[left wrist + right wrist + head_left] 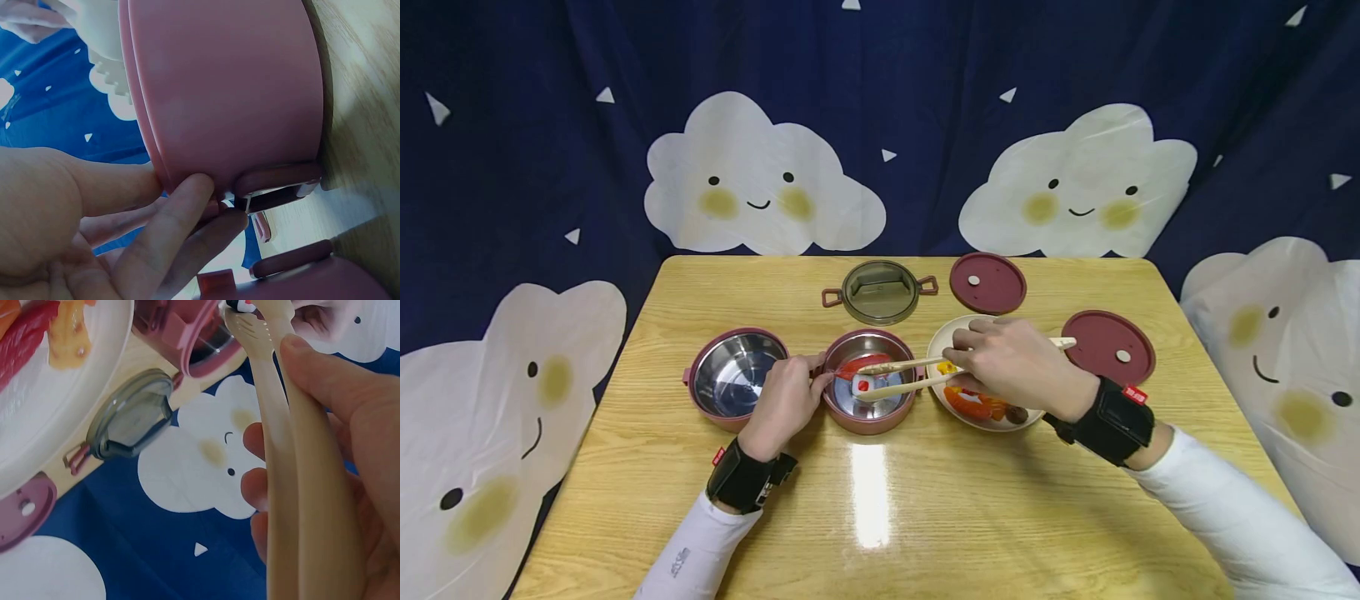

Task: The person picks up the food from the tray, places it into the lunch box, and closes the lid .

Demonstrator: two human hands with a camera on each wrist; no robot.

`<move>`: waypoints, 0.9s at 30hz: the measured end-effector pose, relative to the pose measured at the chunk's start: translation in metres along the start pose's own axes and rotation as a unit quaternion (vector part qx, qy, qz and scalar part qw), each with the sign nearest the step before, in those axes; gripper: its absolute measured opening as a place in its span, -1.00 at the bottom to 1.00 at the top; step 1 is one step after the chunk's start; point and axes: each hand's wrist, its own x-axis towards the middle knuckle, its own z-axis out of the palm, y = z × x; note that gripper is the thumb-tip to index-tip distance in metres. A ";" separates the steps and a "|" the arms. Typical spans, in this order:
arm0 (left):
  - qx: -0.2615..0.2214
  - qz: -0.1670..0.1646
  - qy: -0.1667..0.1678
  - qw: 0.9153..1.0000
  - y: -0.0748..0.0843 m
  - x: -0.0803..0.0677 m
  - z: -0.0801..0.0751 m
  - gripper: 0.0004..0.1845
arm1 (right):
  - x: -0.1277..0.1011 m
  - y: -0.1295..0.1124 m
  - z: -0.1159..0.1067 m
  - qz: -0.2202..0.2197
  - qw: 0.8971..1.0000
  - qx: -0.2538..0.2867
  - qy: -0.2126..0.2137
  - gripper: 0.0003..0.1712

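Note:
My left hand (784,398) grips the rim of the middle pink pot (867,427) beside its handle, thumb at the edge and fingers against the side. My right hand (1013,362) holds beige tongs (898,389) from above, with their tips inside that pot. Between the tips is a small white roll (860,383) with a red centre, seen partly at the top of the right wrist view. A red, flat food piece (852,367) lies in the pot. Under my right hand stands a cream plate (939,337) with toy-like food pieces (967,405) in yellow, orange and brown.
Another pink pot (730,379) with a shiny inside stands at the left. Behind the middle pot lies a see-through lid (880,304) with two handles. Two dark red round lids, one at the back (992,287) and one at the right (1101,337), lie beyond the plate.

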 end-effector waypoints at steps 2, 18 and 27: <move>0.000 0.000 0.000 1.000 0.000 0.000 0.000 -0.73 | 0.003 -0.002 0.005 0.000 1.000 0.002 -0.002 -0.63; -0.003 -0.001 -0.004 1.000 0.000 0.000 -0.001 -0.69 | 0.018 -0.011 0.028 -0.016 1.000 -0.010 -0.016 -0.62; 0.002 0.001 0.002 1.000 0.000 -0.001 0.000 -0.67 | 0.027 -0.012 0.033 -0.013 1.000 0.000 -0.028 -0.64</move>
